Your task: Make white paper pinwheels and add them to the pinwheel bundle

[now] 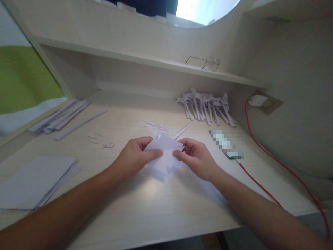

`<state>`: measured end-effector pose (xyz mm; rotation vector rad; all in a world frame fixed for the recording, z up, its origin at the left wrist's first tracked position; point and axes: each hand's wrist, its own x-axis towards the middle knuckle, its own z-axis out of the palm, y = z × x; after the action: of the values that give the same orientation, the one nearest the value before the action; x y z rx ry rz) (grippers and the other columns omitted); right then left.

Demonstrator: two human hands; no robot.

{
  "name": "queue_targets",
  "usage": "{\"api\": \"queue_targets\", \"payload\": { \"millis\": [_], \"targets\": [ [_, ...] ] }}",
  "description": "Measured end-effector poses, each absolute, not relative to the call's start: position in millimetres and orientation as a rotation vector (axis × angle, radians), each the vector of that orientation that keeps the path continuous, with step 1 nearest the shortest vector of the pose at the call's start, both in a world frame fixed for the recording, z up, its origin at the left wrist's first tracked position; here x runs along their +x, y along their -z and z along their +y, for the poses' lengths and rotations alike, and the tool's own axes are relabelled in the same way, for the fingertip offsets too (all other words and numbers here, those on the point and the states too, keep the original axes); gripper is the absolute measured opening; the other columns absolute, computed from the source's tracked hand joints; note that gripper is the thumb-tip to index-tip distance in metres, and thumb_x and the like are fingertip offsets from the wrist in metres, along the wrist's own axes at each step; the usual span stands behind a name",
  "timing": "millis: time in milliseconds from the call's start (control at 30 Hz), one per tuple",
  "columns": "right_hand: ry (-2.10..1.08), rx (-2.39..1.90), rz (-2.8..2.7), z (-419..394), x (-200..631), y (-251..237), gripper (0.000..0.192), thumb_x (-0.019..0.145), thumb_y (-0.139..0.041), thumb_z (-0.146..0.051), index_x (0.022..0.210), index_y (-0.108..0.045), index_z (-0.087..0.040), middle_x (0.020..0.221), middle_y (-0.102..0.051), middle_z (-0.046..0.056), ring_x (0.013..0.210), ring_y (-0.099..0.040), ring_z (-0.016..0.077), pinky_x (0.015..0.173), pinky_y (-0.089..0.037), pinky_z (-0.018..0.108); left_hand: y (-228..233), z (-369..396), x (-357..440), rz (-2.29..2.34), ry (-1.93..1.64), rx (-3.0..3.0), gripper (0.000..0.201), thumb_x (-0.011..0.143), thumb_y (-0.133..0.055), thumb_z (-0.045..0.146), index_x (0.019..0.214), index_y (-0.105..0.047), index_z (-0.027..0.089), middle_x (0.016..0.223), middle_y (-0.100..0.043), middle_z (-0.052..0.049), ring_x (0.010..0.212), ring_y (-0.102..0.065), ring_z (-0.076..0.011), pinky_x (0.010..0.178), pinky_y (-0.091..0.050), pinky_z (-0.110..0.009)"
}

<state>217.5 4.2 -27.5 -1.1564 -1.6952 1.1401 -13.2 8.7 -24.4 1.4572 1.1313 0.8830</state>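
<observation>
The left hand (136, 152) and right hand (196, 156), each half closed, pinch opposite edges of the paper (165, 151) between thumb and fingers above the desk (156, 217), likely to keep its folds flat. Strips (156, 127) and a tube (183, 131) lie just behind the paper, the nearest obstructions. Relative to the paper: phone (225, 143), right; stack (39, 180), left; paper stalks (204, 106), behind and right.
</observation>
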Motion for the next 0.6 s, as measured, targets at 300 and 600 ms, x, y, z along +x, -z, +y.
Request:
{"api": "queue_targets", "payload": {
  "millis": [300,600],
  "targets": [
    [-0.763,-1.103,-2.022,8,217,18,0.028,0.085,-0.07,-0.015,0.112,-0.069,-0.021,0.102,-0.073,0.004,0.08,-0.065,0.0153,0.074,-0.053,0.03,25,9,-14,1.242,-0.597,1.571,0.025,0.072,-0.075,0.039,0.077,-0.077,0.015,0.072,-0.073,-0.003,0.061,-0.06,-0.0182,0.058,-0.04,-0.027],
    [-0.713,-1.052,-2.069,8,219,14,0.032,0.086,-0.067,-0.012,0.117,-0.067,-0.022,0.107,-0.073,0.003,0.08,-0.064,0.0146,0.075,-0.054,0.031,22,11,-18,1.2,-0.585,1.56,0.027,0.074,-0.076,0.041,0.082,-0.079,0.016,0.077,-0.075,-0.004,0.065,-0.062,-0.0192,0.063,-0.044,-0.028]
  ]
}}
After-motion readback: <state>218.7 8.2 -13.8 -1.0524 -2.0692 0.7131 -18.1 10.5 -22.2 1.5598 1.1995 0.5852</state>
